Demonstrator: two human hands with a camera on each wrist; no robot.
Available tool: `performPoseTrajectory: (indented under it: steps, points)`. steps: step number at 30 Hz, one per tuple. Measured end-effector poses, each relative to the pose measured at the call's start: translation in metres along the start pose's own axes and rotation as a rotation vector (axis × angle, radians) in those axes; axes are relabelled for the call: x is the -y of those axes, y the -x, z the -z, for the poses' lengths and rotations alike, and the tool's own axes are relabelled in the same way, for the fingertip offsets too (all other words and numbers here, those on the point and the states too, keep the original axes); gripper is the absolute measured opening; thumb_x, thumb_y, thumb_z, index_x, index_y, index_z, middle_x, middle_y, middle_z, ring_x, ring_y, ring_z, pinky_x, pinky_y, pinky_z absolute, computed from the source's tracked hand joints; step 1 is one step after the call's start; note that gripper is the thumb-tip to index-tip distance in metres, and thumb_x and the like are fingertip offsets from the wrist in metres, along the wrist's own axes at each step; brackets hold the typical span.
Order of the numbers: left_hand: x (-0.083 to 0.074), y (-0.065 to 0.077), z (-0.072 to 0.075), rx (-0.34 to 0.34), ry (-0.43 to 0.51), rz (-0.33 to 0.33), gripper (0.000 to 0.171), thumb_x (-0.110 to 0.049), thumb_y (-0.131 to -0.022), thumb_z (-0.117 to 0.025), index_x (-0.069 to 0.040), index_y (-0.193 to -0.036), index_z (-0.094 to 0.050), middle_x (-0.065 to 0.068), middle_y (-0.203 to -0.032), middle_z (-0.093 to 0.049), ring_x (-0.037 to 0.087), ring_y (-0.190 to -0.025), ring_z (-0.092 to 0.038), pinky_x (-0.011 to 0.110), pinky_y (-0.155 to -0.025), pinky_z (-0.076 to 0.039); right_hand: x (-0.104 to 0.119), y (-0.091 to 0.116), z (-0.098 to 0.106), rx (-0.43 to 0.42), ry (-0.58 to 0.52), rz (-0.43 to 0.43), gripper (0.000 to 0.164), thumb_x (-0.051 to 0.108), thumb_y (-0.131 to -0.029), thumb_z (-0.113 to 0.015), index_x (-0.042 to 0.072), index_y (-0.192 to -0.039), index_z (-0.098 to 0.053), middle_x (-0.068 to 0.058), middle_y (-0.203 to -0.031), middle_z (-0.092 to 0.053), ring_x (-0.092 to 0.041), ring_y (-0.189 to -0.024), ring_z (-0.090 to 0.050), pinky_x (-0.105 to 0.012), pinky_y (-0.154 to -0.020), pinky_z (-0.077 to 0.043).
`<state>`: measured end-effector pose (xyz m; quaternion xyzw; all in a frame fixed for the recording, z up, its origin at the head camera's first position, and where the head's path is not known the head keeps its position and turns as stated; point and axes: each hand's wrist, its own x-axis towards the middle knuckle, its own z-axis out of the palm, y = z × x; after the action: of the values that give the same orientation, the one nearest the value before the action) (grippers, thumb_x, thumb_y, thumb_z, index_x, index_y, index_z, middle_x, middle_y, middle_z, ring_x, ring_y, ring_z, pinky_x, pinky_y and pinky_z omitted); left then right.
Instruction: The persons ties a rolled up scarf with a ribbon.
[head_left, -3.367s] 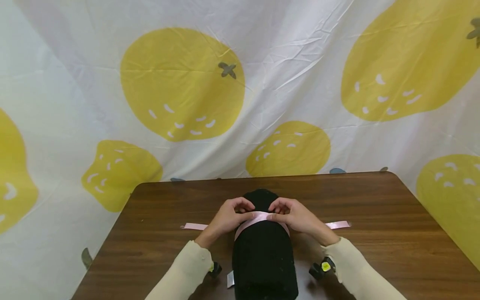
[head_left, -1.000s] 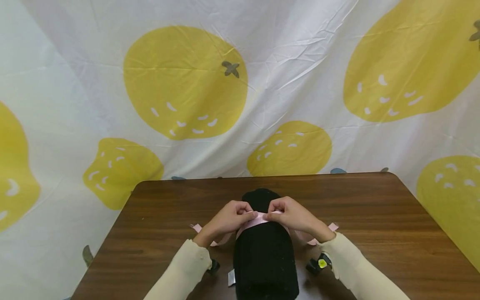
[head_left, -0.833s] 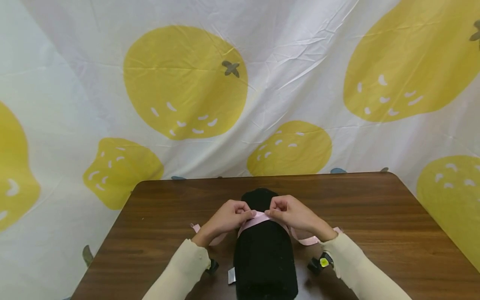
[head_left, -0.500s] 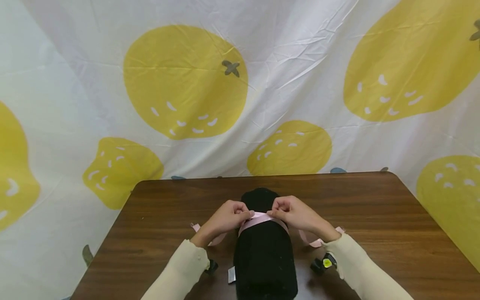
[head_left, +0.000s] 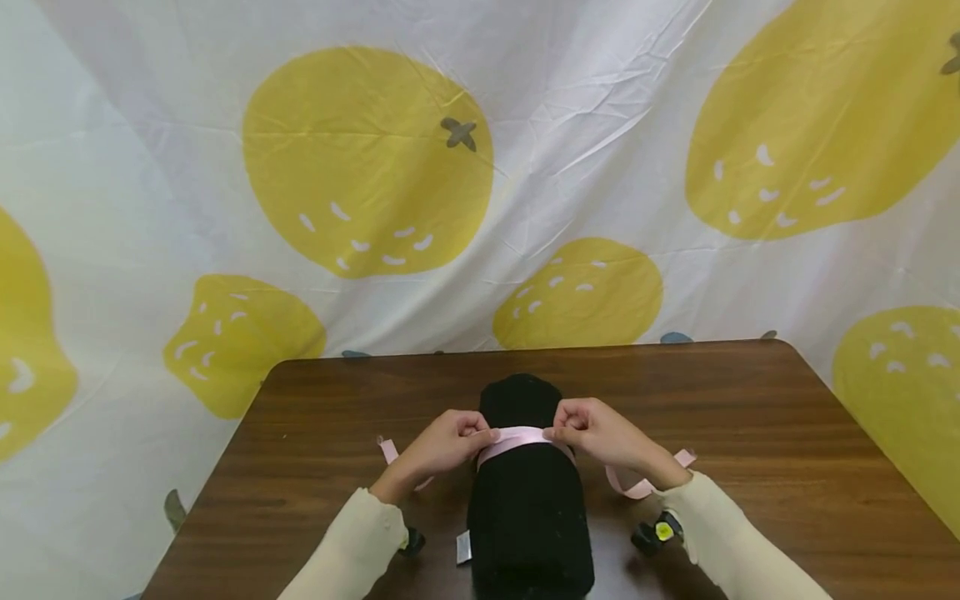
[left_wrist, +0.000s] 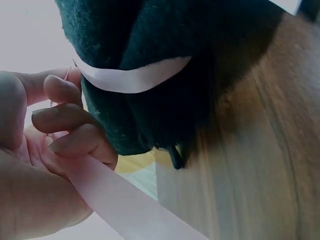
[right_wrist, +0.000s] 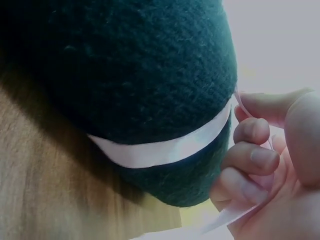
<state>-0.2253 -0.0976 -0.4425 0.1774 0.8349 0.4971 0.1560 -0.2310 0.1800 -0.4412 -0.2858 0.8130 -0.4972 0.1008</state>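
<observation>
A long black fuzzy bundle, a rolled fabric or cushion by its look (head_left: pixel 531 517), lies lengthwise on the table. Round it runs a pink satin ribbon (head_left: pixel 522 438), crossed on top. My left hand (head_left: pixel 448 442) pinches one side of the ribbon between thumb and fingers; in the left wrist view a length of ribbon (left_wrist: pixel 125 205) trails from the palm. On the other side my right hand (head_left: pixel 600 432) pinches the ribbon, its tail (right_wrist: pixel 225 216) passing through the curled fingers. Both loose ends hang down beside the bundle. The crossing itself shows only in the head view.
The brown wooden table (head_left: pixel 750 417) extends round the bundle. A white tag (head_left: pixel 463 547) sticks out at the bundle's left side. Behind the table hangs a white cloth (head_left: pixel 562 125) with yellow fruit prints. Black wrist cameras (head_left: pixel 651 537) sit under both wrists.
My hands first lay close at the ribbon's crossing with its ends straight out sideways. Now they have drawn apart, pulling the ribbon taut over the bundle, and the ends hang bent.
</observation>
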Motion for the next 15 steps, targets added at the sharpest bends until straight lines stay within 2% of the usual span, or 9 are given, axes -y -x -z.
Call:
performPoseTrajectory:
  steps: [7,15]
  points:
    - [0.006,0.002,0.002,0.001,0.002,-0.016,0.025,-0.027,-0.098,-0.063,-0.007,-0.082,-0.066,0.000,-0.061,-0.050,0.012,-0.056,-0.043,0.024,-0.051,-0.036,-0.005,0.003,0.003,0.034,-0.047,0.007,0.018,0.014,-0.096,-0.065,0.004,-0.083,-0.057,0.003,-0.057,-0.044,-0.004,-0.046,-0.036,-0.020,-0.042,-0.029]
    - [0.016,0.007,0.005,0.032,-0.032,0.021,0.027,-0.028,-0.097,-0.064,-0.004,-0.084,-0.066,0.004,-0.066,-0.053,0.014,-0.059,-0.044,0.025,-0.054,-0.036,-0.014,0.010,0.004,0.070,-0.049,-0.039,0.018,0.014,-0.097,-0.063,0.002,-0.086,-0.056,0.004,-0.054,-0.042,-0.004,-0.043,-0.033,-0.021,-0.040,-0.026]
